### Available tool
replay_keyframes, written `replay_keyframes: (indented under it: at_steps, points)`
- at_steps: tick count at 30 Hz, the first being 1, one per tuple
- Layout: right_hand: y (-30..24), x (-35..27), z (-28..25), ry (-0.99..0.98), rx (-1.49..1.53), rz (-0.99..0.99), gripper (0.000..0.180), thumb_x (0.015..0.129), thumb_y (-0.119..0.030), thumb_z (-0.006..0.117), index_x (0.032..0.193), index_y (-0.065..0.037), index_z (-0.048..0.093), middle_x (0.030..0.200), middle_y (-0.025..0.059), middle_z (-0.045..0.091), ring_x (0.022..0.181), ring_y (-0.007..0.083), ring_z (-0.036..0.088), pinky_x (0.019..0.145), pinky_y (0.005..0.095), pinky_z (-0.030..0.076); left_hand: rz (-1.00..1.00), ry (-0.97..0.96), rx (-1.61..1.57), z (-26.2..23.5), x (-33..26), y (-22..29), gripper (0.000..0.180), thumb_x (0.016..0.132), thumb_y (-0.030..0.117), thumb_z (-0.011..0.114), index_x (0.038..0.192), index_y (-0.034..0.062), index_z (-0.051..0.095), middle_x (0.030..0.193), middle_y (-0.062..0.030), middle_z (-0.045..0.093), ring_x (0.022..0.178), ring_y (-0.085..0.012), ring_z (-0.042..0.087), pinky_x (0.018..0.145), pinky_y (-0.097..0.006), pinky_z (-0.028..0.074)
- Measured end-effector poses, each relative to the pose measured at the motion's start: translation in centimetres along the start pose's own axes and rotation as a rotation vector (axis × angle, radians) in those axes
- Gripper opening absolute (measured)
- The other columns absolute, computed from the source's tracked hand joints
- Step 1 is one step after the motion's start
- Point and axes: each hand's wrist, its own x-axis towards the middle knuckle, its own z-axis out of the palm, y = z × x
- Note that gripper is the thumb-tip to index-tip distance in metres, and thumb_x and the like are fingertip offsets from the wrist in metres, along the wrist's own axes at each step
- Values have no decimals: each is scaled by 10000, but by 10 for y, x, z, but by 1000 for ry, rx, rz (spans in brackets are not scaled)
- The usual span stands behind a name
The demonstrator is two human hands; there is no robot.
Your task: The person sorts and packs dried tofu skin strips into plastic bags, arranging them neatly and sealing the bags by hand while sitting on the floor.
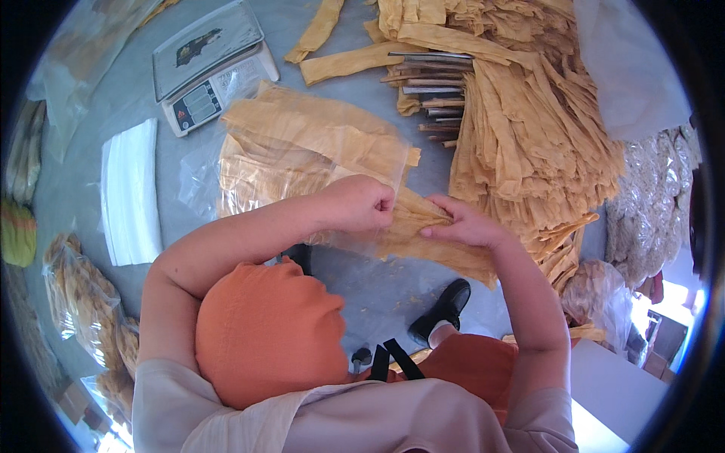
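My left hand (pixel 359 202) is closed, its fingers pinching the rim of a clear plastic bag (pixel 302 177). Flat, wrinkled, tan-yellow strips that look like dried bean curd skin fill much of the bag. More of these dried bean curd strips (pixel 445 253) stick out past the bag's mouth on the right. My right hand (pixel 464 223) grips that outer end, thumb on the near side and fingers on the far side. The fingertips of my left hand are curled out of sight.
A large heap of the strips (pixel 521 136) lies at the right, beside a stack of thin rods (pixel 434 87). At the back left sits a digital scale (pixel 196 98), with a white stack of flat bags (pixel 132 192) nearer. Filled bags (pixel 83 291) lie at the left edge.
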Motion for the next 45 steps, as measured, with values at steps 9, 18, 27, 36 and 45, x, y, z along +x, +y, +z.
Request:
replay_keyframes:
  at_steps: [9, 18, 27, 36, 45]
  points:
    - [-8, 61, 11, 78, -230, -236, 628, 771, -356, 749, 1276, -59, 524, 1130, 178, 639, 1076, 245, 594, 925, 346, 447, 16, 70, -127, 15, -1, 11, 145, 857, 172, 603, 807, 35, 604, 674, -39, 640, 603, -124, 614, 567, -290, 493]
    - [21, -15, -19, 88, -219, 64, 820, 711, -447, 795, 1375, -113, 451, 1303, 156, 534, 1192, 256, 510, 1013, 350, 389, -170, 1040, -169, -126, -34, -143, 294, 881, 316, 632, 1068, 93, 675, 1036, -64, 674, 974, -136, 612, 857, -277, 474]
    - [53, -42, 2, 101, -175, 42, 937, 663, -413, 838, 1429, -127, 381, 1250, 128, 552, 1153, 246, 512, 1000, 353, 395, -402, 836, -824, -130, -76, -244, 459, 903, 322, 635, 1317, 139, 553, 1234, -43, 598, 1111, -161, 567, 924, -281, 457]
    - [38, -38, -1, 127, 35, 87, 788, 683, -268, 850, 1340, -43, 479, 1126, 56, 601, 999, 142, 569, 906, 283, 451, -313, 899, -994, -134, -77, -249, 444, 887, 253, 662, 1270, 47, 569, 1147, -37, 629, 1025, -127, 582, 884, -267, 473]
    - [-9, 24, 14, 216, -206, -43, 731, 679, -444, 809, 1237, -55, 542, 1122, 141, 597, 1013, 242, 570, 898, 345, 457, -282, 904, -928, -114, -71, -203, 490, 896, 231, 651, 1334, 53, 526, 1267, -58, 577, 1150, -147, 536, 970, -269, 418]
